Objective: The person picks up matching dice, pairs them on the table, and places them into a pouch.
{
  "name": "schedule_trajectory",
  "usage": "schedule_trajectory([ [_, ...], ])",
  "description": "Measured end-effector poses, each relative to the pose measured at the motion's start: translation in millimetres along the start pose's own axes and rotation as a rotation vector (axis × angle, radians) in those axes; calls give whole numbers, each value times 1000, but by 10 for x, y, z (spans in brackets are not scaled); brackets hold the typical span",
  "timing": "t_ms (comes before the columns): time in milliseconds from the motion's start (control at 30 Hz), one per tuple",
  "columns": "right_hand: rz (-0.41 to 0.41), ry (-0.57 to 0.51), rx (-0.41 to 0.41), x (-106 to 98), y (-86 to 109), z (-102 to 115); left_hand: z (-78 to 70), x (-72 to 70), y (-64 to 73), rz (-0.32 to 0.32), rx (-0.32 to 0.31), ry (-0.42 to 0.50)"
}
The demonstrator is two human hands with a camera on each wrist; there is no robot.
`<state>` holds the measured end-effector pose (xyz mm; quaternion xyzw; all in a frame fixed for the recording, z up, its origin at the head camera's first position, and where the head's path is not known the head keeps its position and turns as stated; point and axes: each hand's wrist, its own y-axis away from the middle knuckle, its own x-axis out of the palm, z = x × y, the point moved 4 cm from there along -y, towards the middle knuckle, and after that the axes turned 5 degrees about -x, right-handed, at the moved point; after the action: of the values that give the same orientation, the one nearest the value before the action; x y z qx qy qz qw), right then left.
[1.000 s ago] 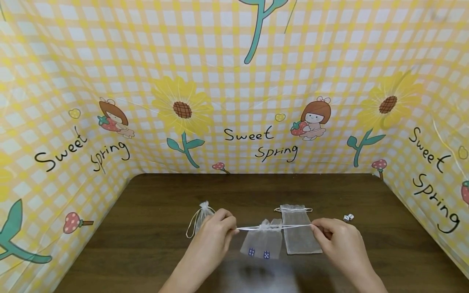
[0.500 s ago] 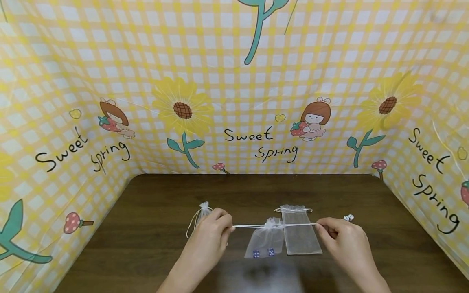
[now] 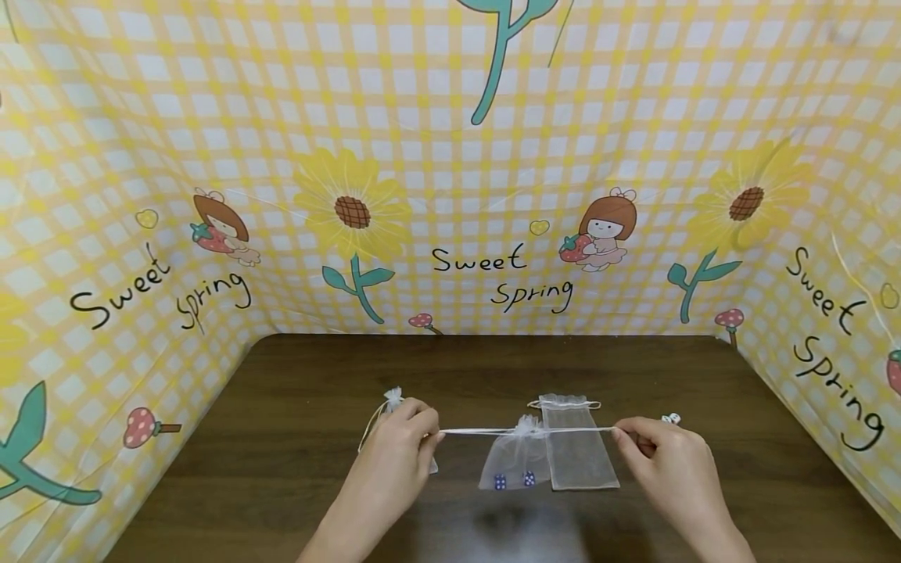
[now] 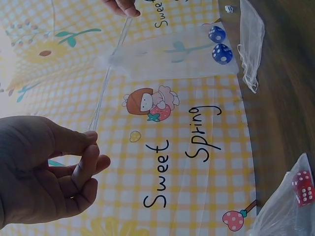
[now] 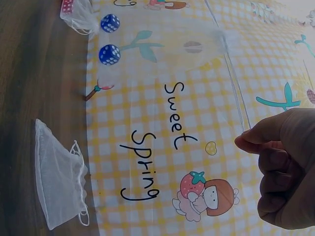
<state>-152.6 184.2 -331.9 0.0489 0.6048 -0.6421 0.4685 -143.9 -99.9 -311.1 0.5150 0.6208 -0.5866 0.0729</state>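
Between my hands hangs a sheer white drawstring pouch (image 3: 517, 460), its neck gathered. Two blue dice (image 4: 222, 54) with white dots lie at its bottom. My left hand (image 3: 396, 450) pinches one end of the taut white drawstring (image 3: 479, 432) between thumb and index finger. At the opposite end, my right hand (image 3: 672, 465) pinches the cord the same way. The pouch is held up off the table. Behind my left hand, partly hidden in the head view, stands another gathered pouch (image 4: 280, 211) with red dice (image 4: 303, 188) inside.
A flat sheer pouch (image 3: 580, 453) lies on the dark wooden table (image 3: 317, 367), just behind the hanging one. White dice (image 3: 671, 419) sit farther right, partly covered by my right hand. A yellow checked cloth (image 3: 450, 156) encloses the back and sides.
My hands have drawn farther apart, stretching the drawstring. The pouch's neck has bunched tighter, and the pouch with its blue dice has shifted right and slightly up.
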Motion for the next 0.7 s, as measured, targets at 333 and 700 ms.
schedule_trajectory([
  [333, -7, -4, 9, -12, 18, -37, 36, -10, 0, 23, -50, 7],
  [700, -9, 19, 40, -9, 22, -48, 31, -17, 9, 40, -84, -5],
])
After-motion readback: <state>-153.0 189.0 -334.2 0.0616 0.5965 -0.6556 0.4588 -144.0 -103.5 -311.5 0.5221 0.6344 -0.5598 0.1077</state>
